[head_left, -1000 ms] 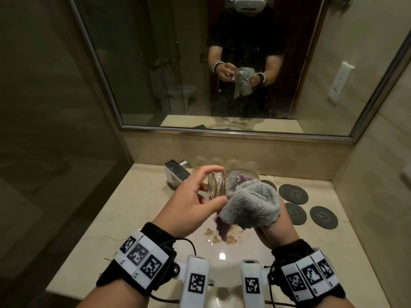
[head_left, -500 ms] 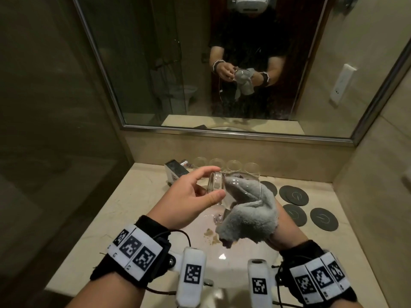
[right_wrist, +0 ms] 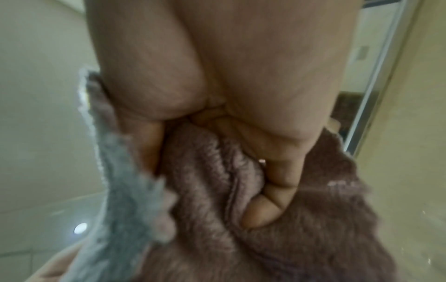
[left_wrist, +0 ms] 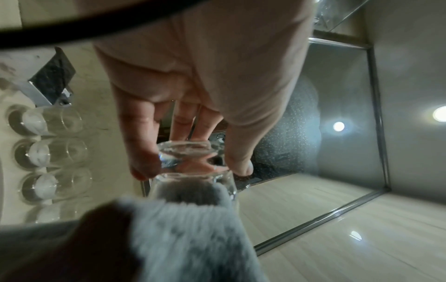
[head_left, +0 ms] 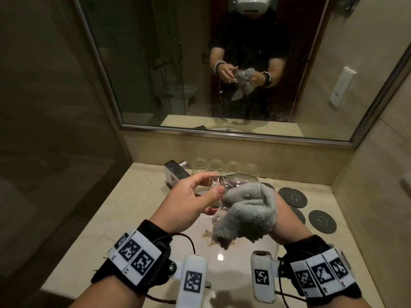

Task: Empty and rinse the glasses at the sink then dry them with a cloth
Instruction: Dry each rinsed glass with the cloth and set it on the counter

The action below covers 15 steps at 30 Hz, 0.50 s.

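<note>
My left hand (head_left: pixel 184 203) holds the glass (head_left: pixel 235 190) on its side above the sink (head_left: pixel 240 258), thumb and fingers pinching the thick base; in the left wrist view the fingertips (left_wrist: pixel 144 167) bracket that base from both sides. The glass's mouth points right, toward my other hand.

The grey cloth (head_left: pixel 244 214) is stuffed into the mouth of the glass and wraps over its rim, with a loose end hanging down over the basin. Its inner face shows purple through the clear wall.

My right hand (head_left: pixel 287 221) is mostly buried under the cloth; in the right wrist view its fingers (right_wrist: pixel 272 190) are curled tightly into the folds, gripping it.

On the far side of the worktop (head_left: pixel 124 210), against the wall, four more glasses (head_left: pixel 224 166) stand upright in a row, with a small dark box (head_left: pixel 175 172) just left of them. To the right of the sink lie several round dark coasters (head_left: pixel 322 221), flat on the worktop. Brownish residue (head_left: pixel 209 236) sits in the sink below the cloth. The mirror (head_left: pixel 200 63) above shows both my hands together at the glass.
</note>
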Each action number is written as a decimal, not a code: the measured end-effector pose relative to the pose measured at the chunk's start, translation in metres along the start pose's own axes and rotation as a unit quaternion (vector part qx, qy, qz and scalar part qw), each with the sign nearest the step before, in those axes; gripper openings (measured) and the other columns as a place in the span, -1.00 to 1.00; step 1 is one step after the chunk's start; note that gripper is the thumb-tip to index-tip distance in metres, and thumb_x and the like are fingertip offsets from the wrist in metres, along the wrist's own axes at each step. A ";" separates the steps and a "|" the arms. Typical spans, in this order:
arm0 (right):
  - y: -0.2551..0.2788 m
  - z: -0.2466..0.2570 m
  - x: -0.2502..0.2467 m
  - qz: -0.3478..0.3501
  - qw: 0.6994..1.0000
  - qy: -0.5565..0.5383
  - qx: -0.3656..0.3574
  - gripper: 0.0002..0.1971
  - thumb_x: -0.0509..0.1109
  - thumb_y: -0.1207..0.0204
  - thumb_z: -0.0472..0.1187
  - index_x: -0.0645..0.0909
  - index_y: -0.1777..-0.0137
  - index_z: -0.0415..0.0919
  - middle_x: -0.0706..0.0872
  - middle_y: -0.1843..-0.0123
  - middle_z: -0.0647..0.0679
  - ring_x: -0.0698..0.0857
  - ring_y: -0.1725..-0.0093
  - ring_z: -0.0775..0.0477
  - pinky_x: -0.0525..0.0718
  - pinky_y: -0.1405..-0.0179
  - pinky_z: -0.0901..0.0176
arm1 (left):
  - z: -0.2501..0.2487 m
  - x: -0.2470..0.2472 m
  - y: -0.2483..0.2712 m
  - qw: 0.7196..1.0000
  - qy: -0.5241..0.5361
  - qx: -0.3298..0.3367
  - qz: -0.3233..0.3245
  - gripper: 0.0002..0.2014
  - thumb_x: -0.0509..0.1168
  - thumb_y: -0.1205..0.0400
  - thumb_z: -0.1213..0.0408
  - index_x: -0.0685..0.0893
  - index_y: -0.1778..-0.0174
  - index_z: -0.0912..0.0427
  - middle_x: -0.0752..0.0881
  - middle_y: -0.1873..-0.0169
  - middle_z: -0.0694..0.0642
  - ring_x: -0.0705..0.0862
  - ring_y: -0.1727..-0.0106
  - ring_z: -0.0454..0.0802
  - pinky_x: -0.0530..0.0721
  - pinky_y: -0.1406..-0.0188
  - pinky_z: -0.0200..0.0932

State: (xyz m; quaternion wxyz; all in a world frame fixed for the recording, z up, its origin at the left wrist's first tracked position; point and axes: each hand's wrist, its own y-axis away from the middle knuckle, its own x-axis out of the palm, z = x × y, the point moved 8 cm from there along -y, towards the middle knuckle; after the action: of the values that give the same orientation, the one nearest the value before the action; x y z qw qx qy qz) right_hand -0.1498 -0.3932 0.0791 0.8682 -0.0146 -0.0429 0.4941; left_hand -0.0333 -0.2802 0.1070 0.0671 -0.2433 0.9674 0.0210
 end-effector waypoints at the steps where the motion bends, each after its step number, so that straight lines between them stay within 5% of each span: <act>1: 0.000 -0.005 -0.004 -0.013 1.000 -0.012 0.011 -0.55 0.22 -0.57 -0.64 0.51 0.01 0.01 0.80 0.27 0.14 0.76 0.21 0.26 0.72 0.20 0.42 | 0.002 0.000 -0.001 1.000 0.002 -0.002 -0.005 -0.47 0.39 -0.45 0.00 0.62 -0.35 0.08 0.72 -0.14 0.16 0.82 0.13 0.14 0.82 0.16 -0.04; 3: 0.004 -0.005 -0.003 -0.009 0.998 -0.057 0.006 -0.67 0.29 -0.55 -0.52 0.51 0.04 0.00 0.80 0.31 0.12 0.75 0.30 0.33 0.70 0.29 0.45 | 0.003 0.000 -0.002 1.000 0.015 0.000 -0.011 -0.46 0.39 -0.46 0.00 0.63 -0.35 0.09 0.73 -0.14 0.15 0.80 0.04 0.27 0.83 0.10 0.08; 6: 0.004 0.016 0.008 0.024 0.998 -0.049 -0.028 -0.85 0.44 -0.40 -0.18 0.74 0.05 -0.01 0.83 0.15 0.01 0.79 0.14 0.15 0.71 0.16 0.37 | 0.003 0.001 -0.002 1.000 0.019 -0.007 -0.002 -0.47 0.39 -0.45 0.00 0.64 -0.33 0.11 0.72 -0.13 0.13 0.80 0.08 0.29 0.79 0.19 -0.09; 8: -0.001 0.011 0.005 0.019 0.999 -0.046 -0.007 -0.76 0.40 -0.53 -0.30 0.75 0.09 0.11 0.83 0.14 0.17 0.77 0.08 0.13 0.71 0.08 0.35 | 0.004 0.002 -0.001 1.000 0.017 -0.013 -0.002 -0.47 0.39 -0.44 0.01 0.64 -0.33 0.12 0.71 -0.12 0.13 0.79 0.10 0.26 0.77 0.21 -0.16; 11: 0.002 -0.003 -0.002 -0.005 0.997 -0.071 0.041 -0.60 0.15 -0.63 -0.59 0.53 0.09 -0.02 0.79 0.39 0.27 0.76 0.31 0.21 0.70 0.33 0.43 | 0.002 0.001 -0.003 1.000 0.013 0.003 -0.005 -0.46 0.38 -0.46 0.01 0.63 -0.35 0.13 0.72 -0.13 0.14 0.80 0.07 0.17 0.78 0.18 -0.13; 13: 0.004 -0.001 -0.001 0.005 0.995 -0.092 0.025 -0.81 0.26 -0.63 -0.41 0.55 0.09 -0.10 0.80 0.40 0.19 0.76 0.38 0.27 0.69 0.39 0.44 | -0.003 0.001 -0.003 1.000 0.006 0.016 0.001 -0.47 0.38 -0.47 0.01 0.62 -0.35 0.12 0.72 -0.11 0.10 0.81 0.10 0.07 0.77 0.20 -0.13; 15: 0.002 0.015 0.003 0.024 0.999 -0.029 -0.021 -0.93 0.40 -0.53 -0.30 0.64 0.04 -0.14 0.83 0.25 0.16 0.78 0.23 0.27 0.70 0.21 0.38 | -0.007 0.000 -0.002 1.000 -0.003 0.027 0.009 -0.49 0.37 -0.47 0.01 0.63 -0.33 0.11 0.72 -0.09 0.05 0.80 0.15 0.02 0.77 0.23 -0.16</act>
State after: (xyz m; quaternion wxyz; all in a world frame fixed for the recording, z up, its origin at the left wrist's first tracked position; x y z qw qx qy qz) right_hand -0.1509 -0.3898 0.0944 0.8541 -0.0194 -0.0780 0.5138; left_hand -0.0332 -0.2827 0.1140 0.0765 -0.2329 0.9695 -0.0040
